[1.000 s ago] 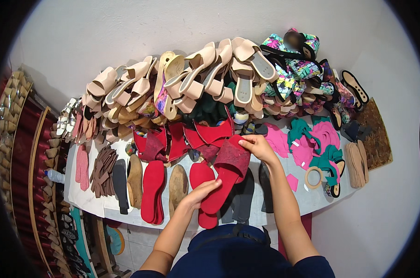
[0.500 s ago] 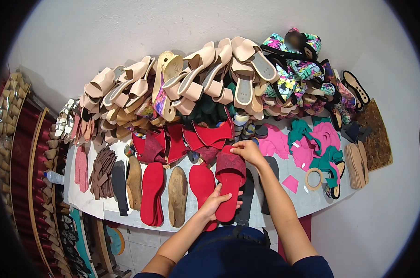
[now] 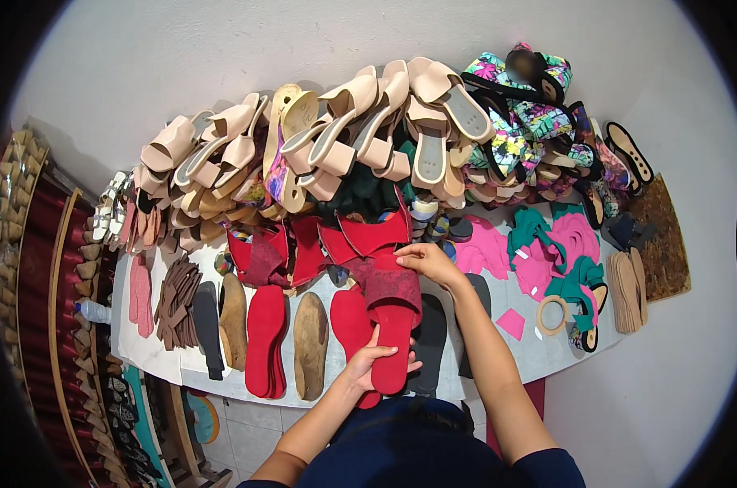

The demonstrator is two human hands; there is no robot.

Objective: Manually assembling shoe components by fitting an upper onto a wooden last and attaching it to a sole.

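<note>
A red slide sandal [image 3: 394, 342] with a patterned dark-red strap is held over the front of the table. My left hand [image 3: 373, 366] grips its heel end, thumb on top and fingers beneath. My right hand [image 3: 428, 263] pinches the toe end just above the strap. Under the sandal lies a red insole [image 3: 350, 317], partly covered. To the left stand a wooden shoe last [image 3: 311, 346] and a stack of red insoles [image 3: 265, 342]. Red patterned uppers [image 3: 268, 260] lie beyond them.
Beige heeled sandals [image 3: 348, 122] are heaped along the wall, with floral ones [image 3: 539, 122] at the right. Pink and green fabric pieces [image 3: 539, 252], a tape roll [image 3: 551, 315] and tan soles [image 3: 625, 289] lie right. Brown strips [image 3: 181, 301] and dark soles [image 3: 208, 329] lie left.
The sandal has shifted slightly left and turned more upright, its strap now facing me more. Both hands moved with it, keeping hold.
</note>
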